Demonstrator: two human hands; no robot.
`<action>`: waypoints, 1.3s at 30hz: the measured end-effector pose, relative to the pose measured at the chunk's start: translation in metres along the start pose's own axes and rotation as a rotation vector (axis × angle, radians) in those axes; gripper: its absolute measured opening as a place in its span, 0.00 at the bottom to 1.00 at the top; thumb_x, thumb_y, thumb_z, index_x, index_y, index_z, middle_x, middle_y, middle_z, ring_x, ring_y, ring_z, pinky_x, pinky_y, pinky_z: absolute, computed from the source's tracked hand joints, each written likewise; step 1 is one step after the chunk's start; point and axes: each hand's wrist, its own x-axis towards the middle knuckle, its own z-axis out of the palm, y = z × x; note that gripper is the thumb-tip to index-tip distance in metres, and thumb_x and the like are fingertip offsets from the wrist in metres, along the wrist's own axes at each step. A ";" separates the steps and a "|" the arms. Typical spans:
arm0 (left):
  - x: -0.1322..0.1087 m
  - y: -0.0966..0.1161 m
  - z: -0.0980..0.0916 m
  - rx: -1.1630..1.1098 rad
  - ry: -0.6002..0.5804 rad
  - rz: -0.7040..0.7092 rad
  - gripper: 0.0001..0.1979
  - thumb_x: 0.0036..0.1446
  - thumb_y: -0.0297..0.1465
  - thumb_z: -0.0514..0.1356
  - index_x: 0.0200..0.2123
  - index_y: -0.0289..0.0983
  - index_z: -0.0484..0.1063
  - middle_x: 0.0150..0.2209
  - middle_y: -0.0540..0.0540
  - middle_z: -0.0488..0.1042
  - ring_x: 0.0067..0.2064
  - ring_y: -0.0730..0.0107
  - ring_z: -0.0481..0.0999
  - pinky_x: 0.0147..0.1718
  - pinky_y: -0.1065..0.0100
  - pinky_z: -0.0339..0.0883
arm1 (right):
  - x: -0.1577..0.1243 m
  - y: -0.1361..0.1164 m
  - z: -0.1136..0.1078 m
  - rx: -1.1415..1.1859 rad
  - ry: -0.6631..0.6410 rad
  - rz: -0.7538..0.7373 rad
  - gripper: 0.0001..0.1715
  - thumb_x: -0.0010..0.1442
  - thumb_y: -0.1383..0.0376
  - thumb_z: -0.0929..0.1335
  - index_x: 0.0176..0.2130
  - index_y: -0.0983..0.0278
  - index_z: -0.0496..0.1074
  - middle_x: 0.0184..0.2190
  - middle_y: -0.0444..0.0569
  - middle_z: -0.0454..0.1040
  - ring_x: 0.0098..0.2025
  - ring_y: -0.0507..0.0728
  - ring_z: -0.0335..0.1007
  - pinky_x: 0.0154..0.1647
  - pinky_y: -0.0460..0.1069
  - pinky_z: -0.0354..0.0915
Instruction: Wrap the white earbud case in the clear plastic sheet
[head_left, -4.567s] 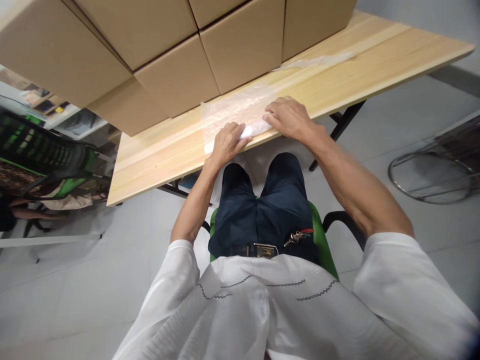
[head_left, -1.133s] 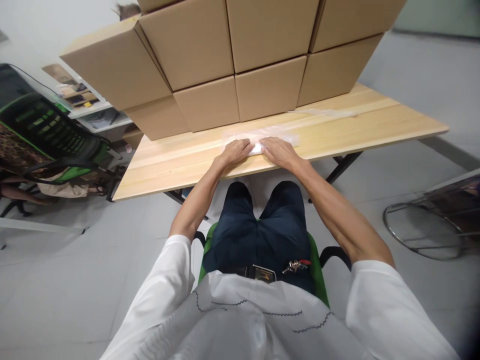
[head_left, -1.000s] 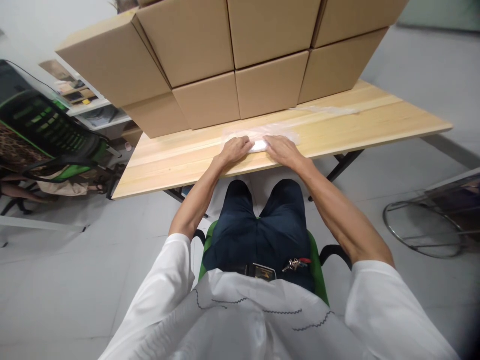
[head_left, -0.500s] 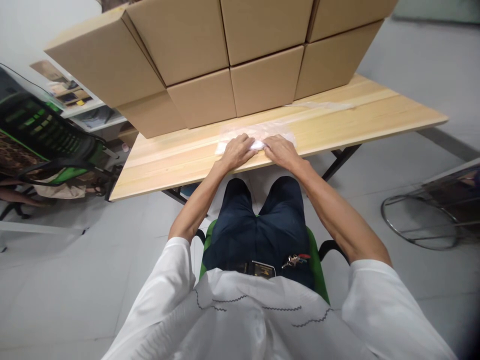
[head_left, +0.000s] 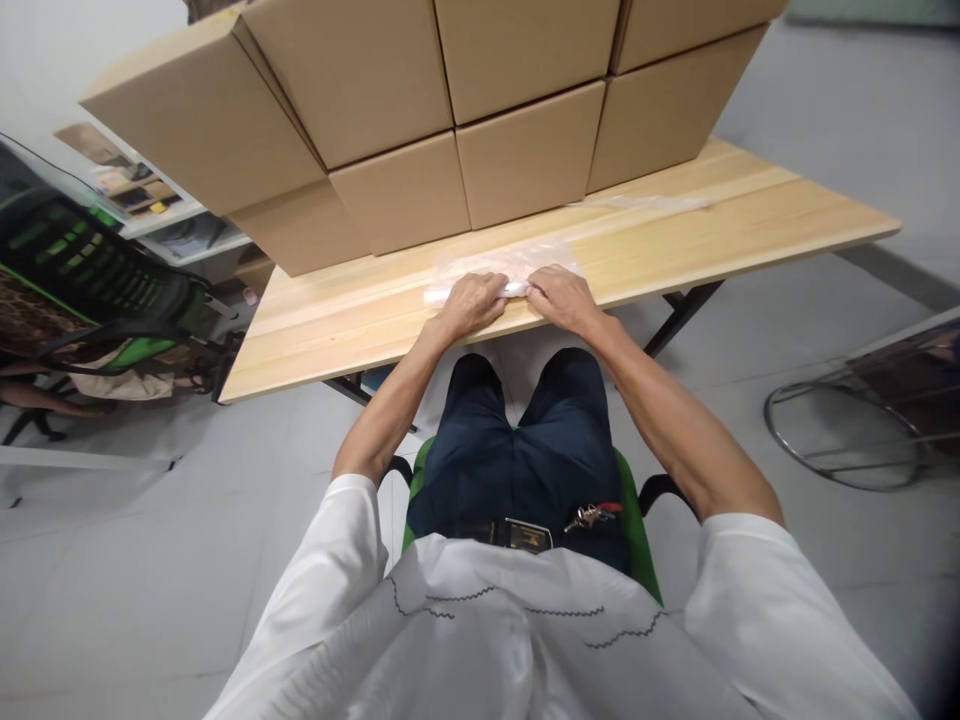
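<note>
A thin clear plastic bag (head_left: 517,262) lies on the wooden table (head_left: 345,320), close to its front edge. Its near side is gathered into a whitish roll (head_left: 514,290), visible in the gap between my hands. My left hand (head_left: 474,303) is closed over the left part of this roll, fingers curled and pressing down. On the right part, my right hand (head_left: 562,298) grips likewise, thumb and fingers bent inward. What lies inside the roll, if anything, I cannot make out; the palms hide much of it.
Stacked cardboard boxes (head_left: 397,195) stand along the back of the table, just beyond the plastic. Another strip of clear film (head_left: 652,203) lies right of centre. A black and green office chair (head_left: 97,270) is at left, a round metal stool frame (head_left: 840,435) at right.
Both hands stay on the plastic with small finger shifts. The roll between them looks a little tighter and more distinct. The view has tilted slightly.
</note>
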 end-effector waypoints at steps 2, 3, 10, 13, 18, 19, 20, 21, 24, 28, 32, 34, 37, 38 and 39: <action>-0.001 0.000 0.001 -0.003 -0.002 -0.029 0.19 0.79 0.32 0.58 0.64 0.35 0.82 0.58 0.27 0.89 0.59 0.36 0.87 0.60 0.46 0.74 | -0.001 0.002 0.003 0.036 0.036 -0.005 0.25 0.81 0.63 0.63 0.60 0.63 0.87 0.61 0.65 0.90 0.67 0.74 0.82 0.68 0.65 0.76; -0.002 -0.001 0.001 -0.007 -0.005 -0.039 0.20 0.79 0.32 0.58 0.66 0.34 0.81 0.57 0.28 0.89 0.58 0.37 0.87 0.59 0.48 0.74 | -0.002 0.003 0.005 0.060 0.061 -0.013 0.25 0.80 0.62 0.64 0.64 0.63 0.86 0.64 0.64 0.89 0.68 0.75 0.82 0.69 0.65 0.76; 0.000 -0.014 -0.004 -0.110 -0.013 -0.013 0.20 0.79 0.37 0.61 0.65 0.35 0.82 0.58 0.32 0.89 0.59 0.42 0.87 0.58 0.53 0.75 | -0.005 0.003 0.008 -0.005 0.074 -0.098 0.24 0.82 0.56 0.69 0.67 0.64 0.84 0.65 0.66 0.89 0.67 0.77 0.82 0.64 0.65 0.76; -0.001 -0.021 -0.007 -0.150 -0.021 0.011 0.20 0.79 0.39 0.62 0.64 0.36 0.84 0.61 0.33 0.87 0.61 0.43 0.86 0.63 0.53 0.75 | -0.004 0.000 0.002 -0.055 0.039 -0.063 0.22 0.85 0.59 0.64 0.59 0.64 0.85 0.60 0.67 0.90 0.63 0.76 0.83 0.58 0.63 0.74; 0.001 -0.035 -0.014 -0.247 -0.055 0.052 0.21 0.78 0.45 0.63 0.60 0.38 0.85 0.60 0.34 0.84 0.58 0.47 0.83 0.62 0.52 0.77 | 0.002 0.001 -0.009 -0.030 -0.036 -0.030 0.25 0.86 0.59 0.62 0.59 0.65 0.85 0.60 0.67 0.89 0.58 0.73 0.85 0.52 0.59 0.70; 0.003 -0.037 -0.016 -0.289 -0.063 0.066 0.20 0.78 0.46 0.63 0.56 0.37 0.84 0.58 0.35 0.84 0.55 0.49 0.83 0.60 0.53 0.77 | 0.005 0.002 -0.011 -0.024 -0.056 -0.015 0.25 0.86 0.59 0.62 0.58 0.65 0.86 0.59 0.67 0.90 0.57 0.73 0.85 0.51 0.59 0.69; 0.005 -0.040 -0.017 -0.338 -0.075 0.082 0.20 0.78 0.47 0.62 0.52 0.37 0.84 0.53 0.37 0.85 0.51 0.52 0.82 0.56 0.55 0.76 | 0.007 0.004 -0.013 -0.017 -0.076 0.000 0.25 0.85 0.59 0.62 0.57 0.65 0.86 0.59 0.67 0.90 0.57 0.73 0.85 0.51 0.59 0.68; 0.008 -0.041 -0.018 -0.390 -0.093 0.099 0.21 0.78 0.48 0.61 0.47 0.37 0.83 0.48 0.39 0.84 0.47 0.55 0.80 0.52 0.57 0.75 | 0.010 0.006 -0.015 -0.006 -0.096 0.011 0.26 0.85 0.58 0.62 0.56 0.65 0.87 0.58 0.67 0.90 0.56 0.73 0.85 0.51 0.59 0.68; 0.017 -0.045 -0.020 -0.528 -0.156 0.110 0.24 0.78 0.51 0.59 0.37 0.39 0.77 0.35 0.46 0.77 0.36 0.64 0.71 0.40 0.61 0.66 | 0.018 0.013 -0.020 0.039 -0.128 0.023 0.27 0.84 0.57 0.62 0.53 0.65 0.89 0.56 0.64 0.92 0.55 0.72 0.85 0.50 0.58 0.67; 0.026 -0.046 -0.020 -0.661 -0.177 0.070 0.21 0.73 0.49 0.62 0.37 0.38 0.80 0.33 0.49 0.74 0.35 0.67 0.69 0.38 0.63 0.61 | 0.018 0.017 -0.026 0.054 -0.130 0.073 0.28 0.81 0.58 0.64 0.58 0.65 0.90 0.60 0.64 0.92 0.59 0.74 0.85 0.53 0.59 0.69; 0.031 -0.043 -0.020 -0.724 -0.187 0.023 0.21 0.69 0.48 0.64 0.39 0.36 0.85 0.34 0.48 0.78 0.36 0.67 0.71 0.39 0.63 0.63 | 0.013 0.011 -0.032 0.006 -0.161 0.177 0.29 0.81 0.57 0.64 0.64 0.62 0.90 0.64 0.64 0.91 0.63 0.77 0.85 0.54 0.61 0.71; 0.032 -0.040 -0.021 -0.733 -0.179 -0.004 0.19 0.68 0.47 0.65 0.39 0.35 0.85 0.35 0.47 0.79 0.37 0.67 0.71 0.39 0.64 0.63 | 0.011 0.009 -0.035 -0.032 -0.183 0.225 0.30 0.82 0.56 0.64 0.65 0.62 0.89 0.64 0.64 0.91 0.63 0.78 0.85 0.55 0.62 0.72; 0.032 -0.037 -0.023 -0.741 -0.166 -0.028 0.17 0.66 0.44 0.66 0.36 0.36 0.83 0.33 0.48 0.77 0.36 0.68 0.69 0.38 0.64 0.61 | 0.007 0.007 -0.038 -0.089 -0.197 0.278 0.30 0.83 0.57 0.63 0.65 0.64 0.89 0.62 0.69 0.90 0.63 0.78 0.86 0.57 0.64 0.73; 0.032 -0.036 -0.023 -0.748 -0.166 -0.033 0.17 0.66 0.44 0.66 0.35 0.36 0.83 0.32 0.49 0.76 0.35 0.69 0.68 0.38 0.64 0.61 | 0.005 0.007 -0.038 -0.102 -0.186 0.292 0.30 0.83 0.58 0.63 0.65 0.66 0.89 0.62 0.70 0.90 0.63 0.79 0.85 0.59 0.65 0.73; 0.032 -0.035 -0.023 -0.756 -0.168 -0.036 0.16 0.66 0.44 0.66 0.34 0.36 0.82 0.32 0.49 0.75 0.35 0.69 0.68 0.38 0.64 0.60 | 0.003 0.007 -0.037 -0.111 -0.159 0.297 0.30 0.83 0.59 0.63 0.65 0.67 0.89 0.63 0.72 0.89 0.63 0.79 0.85 0.60 0.67 0.73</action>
